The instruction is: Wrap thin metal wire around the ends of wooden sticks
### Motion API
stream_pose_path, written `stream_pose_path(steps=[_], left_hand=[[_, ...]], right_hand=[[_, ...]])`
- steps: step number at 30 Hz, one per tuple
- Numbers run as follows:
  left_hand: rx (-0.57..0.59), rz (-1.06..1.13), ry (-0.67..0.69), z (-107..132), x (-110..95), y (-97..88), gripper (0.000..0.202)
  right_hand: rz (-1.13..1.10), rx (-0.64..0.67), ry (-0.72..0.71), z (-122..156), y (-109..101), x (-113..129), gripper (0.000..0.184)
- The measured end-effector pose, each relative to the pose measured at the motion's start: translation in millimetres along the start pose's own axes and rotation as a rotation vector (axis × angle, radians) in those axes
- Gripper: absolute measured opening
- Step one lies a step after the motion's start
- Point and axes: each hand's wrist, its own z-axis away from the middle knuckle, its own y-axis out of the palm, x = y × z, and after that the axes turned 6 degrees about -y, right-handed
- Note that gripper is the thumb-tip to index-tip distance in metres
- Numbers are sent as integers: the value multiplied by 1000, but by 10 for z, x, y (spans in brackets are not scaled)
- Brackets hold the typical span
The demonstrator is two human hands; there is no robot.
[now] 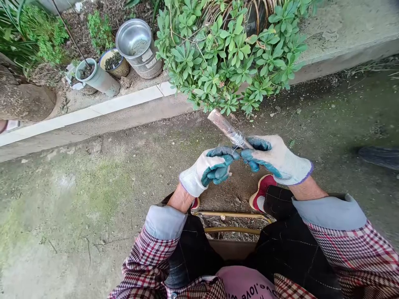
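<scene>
Both my hands wear white gloves with blue-green coated palms and fingers. My right hand (pixel 268 155) is closed around the lower end of a short wooden stick (pixel 220 120), which tilts up and to the left. Silvery wire (pixel 236 137) is wound in many turns around the stick's middle, just beyond my right fingers. My left hand (pixel 216 166) is closed beside it, its thumb and forefinger pinched at a thin loose strand that runs from the coil. The fingertips of both hands almost meet below the coil.
Ahead, a leafy green shrub (pixel 224 62) overhangs a raised bed with a white tiled edge (pixel 131 101). A metal pot (pixel 137 45), a pale cylindrical pot (pixel 99 79) and a yellowish pot (pixel 115 64) stand there. Below me is a yellow metal frame (pixel 232 229); a dark shoe-like shape (pixel 378 157) lies right.
</scene>
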Motion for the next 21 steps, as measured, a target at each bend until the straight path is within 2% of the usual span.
stream_pose_path(steps=[3,8,13,15,21], left_hand=[[-12,-1,15,16,-14,7,33],[-118,-33,57,43,-59,66,28],[-434,-283,113,-12,-100,128,26],[-512,-383,149,-41,-103,134,22],[-511,-609,299,-93,-55,9,20]], right_hand=[[-33,-9,14,-9,2,-21,40],[-113,-33,47,-25,25,-61,42],[-111,-41,64,-41,40,-82,39],[-88,-41,66,-46,42,-78,38],[47,-35,64,-55,42,-89,36]])
